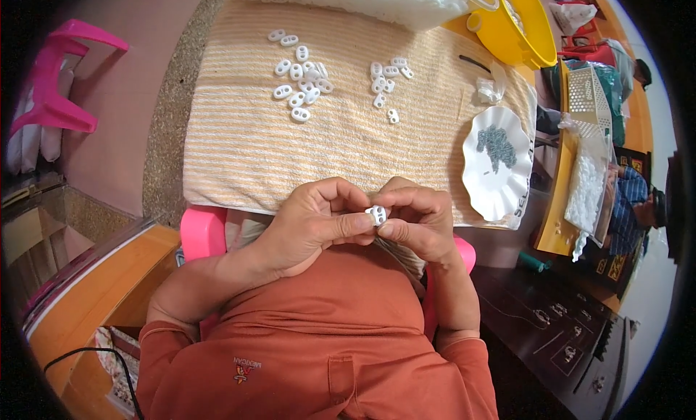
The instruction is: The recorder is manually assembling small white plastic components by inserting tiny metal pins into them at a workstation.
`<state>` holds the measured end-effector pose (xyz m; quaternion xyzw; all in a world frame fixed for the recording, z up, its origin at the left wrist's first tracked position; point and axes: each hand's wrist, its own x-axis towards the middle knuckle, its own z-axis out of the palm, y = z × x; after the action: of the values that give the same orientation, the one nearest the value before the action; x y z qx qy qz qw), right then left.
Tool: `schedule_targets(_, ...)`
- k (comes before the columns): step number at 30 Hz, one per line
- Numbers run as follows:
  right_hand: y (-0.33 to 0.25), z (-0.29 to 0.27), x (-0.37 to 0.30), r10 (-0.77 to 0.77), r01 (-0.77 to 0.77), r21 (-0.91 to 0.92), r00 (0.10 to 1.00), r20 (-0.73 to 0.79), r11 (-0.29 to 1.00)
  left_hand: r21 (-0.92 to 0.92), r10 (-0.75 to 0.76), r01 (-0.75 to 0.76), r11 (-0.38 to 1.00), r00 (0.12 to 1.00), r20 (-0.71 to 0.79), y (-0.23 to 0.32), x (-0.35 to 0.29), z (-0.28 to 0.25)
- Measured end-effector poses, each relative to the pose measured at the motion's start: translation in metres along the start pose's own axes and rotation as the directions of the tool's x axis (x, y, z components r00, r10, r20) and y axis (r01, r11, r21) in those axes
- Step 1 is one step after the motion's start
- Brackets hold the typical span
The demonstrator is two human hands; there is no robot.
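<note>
Striped towelling (243, 133) spreads beyond the left hand (308, 220) and right hand (426, 218), both pinching a white piece (378, 215), apparently two-holed.

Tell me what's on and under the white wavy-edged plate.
A loose heap of small grey pieces lies on the plate. Striped towel shows beside it; whatever is directly beneath the plate, or buried under the heap, is covered and can't be seen.

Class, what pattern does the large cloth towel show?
The towel has pale orange and white stripes; see head view.
</note>
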<state>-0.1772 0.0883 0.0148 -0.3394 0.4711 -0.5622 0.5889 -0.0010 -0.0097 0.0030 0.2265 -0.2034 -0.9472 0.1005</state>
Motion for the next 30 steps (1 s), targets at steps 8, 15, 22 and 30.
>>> schedule_targets(8,0.000,0.006,0.000,-0.111,0.110,-0.119,0.994,-0.001,0.987,-0.020,0.035,-0.034,0.999,0.998,0.043,-0.002,-0.003,0.000)
schedule_targets(15,0.002,0.006,-0.001,-0.196,0.203,-0.151,0.979,0.060,0.967,0.017,0.056,-0.057,0.998,0.997,0.061,0.000,-0.008,0.004)
schedule_targets(22,-0.005,0.012,-0.006,-0.225,0.233,-0.197,0.972,0.063,0.952,0.089,0.095,-0.106,0.990,0.988,0.121,-0.004,-0.006,0.003)
schedule_targets(30,-0.009,0.015,-0.008,-0.209,0.221,-0.178,0.975,0.080,0.959,-0.013,0.049,-0.048,0.999,0.994,0.095,0.000,-0.008,0.010)
